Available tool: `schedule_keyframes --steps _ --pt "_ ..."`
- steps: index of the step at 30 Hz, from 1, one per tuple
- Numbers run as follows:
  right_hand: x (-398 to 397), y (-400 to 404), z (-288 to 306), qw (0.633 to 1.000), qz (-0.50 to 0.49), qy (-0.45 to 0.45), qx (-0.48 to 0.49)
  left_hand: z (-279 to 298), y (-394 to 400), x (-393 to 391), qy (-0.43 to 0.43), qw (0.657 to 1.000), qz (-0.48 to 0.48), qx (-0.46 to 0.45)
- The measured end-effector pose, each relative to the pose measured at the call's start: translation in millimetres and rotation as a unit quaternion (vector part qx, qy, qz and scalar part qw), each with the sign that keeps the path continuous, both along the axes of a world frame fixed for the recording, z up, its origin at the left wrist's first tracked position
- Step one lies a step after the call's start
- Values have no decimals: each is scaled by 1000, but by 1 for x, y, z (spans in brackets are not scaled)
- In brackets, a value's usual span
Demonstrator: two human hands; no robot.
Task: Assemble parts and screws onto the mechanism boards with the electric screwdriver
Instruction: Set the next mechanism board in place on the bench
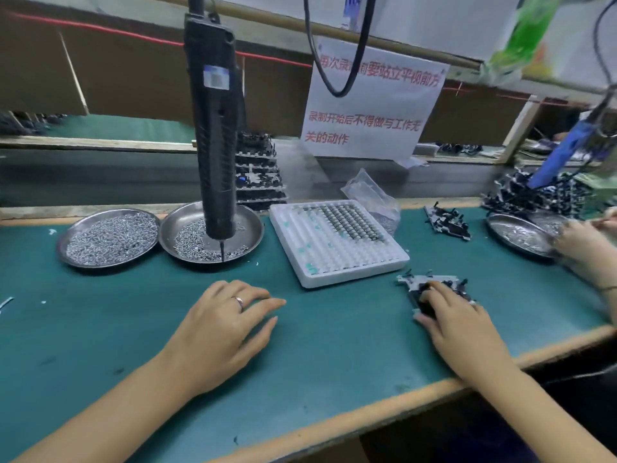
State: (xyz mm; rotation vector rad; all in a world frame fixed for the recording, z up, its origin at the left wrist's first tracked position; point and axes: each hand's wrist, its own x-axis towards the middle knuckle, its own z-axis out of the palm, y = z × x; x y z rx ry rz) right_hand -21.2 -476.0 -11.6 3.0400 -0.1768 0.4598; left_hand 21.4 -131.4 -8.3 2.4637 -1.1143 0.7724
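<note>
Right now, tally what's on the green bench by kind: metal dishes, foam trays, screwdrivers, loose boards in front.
Metal dishes of screws: 3, at far left, under the driver, at far right
White foam trays: 1
Hanging electric screwdrivers: 2, black, blue
Loose mechanism boards: 2, one under the right hand, one behind
Total: 8

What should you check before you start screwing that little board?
1. Mechanism board on the table under the right hand: ok.
2. Left hand free, lying flat on the green mat: ok.
3. Electric screwdriver hanging within reach, nobody holding it: ok.
4. Screws in the two metal dishes: ok.
5. Small parts in the white tray: ok, partly filled.
6. Board turned the right way up: cannot tell.
</note>
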Motion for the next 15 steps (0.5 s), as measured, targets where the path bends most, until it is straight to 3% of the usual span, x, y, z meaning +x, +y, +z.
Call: schedule_keyframes --steps 7,9,11,13,15 --pt "44 -43 10 988 -120 94 -24 -8 8 0 25 999 32 -21" --pt "50 -26 15 984 -127 98 -79 -8 10 1 37 998 44 -36" --pt "50 6 20 991 -68 69 -93 -9 10 3 46 995 57 -64" --pt "44 52 24 999 38 6 -10 -8 9 5 51 990 76 -105" --pt "36 102 27 978 180 -62 83 -7 8 7 50 983 101 -148"
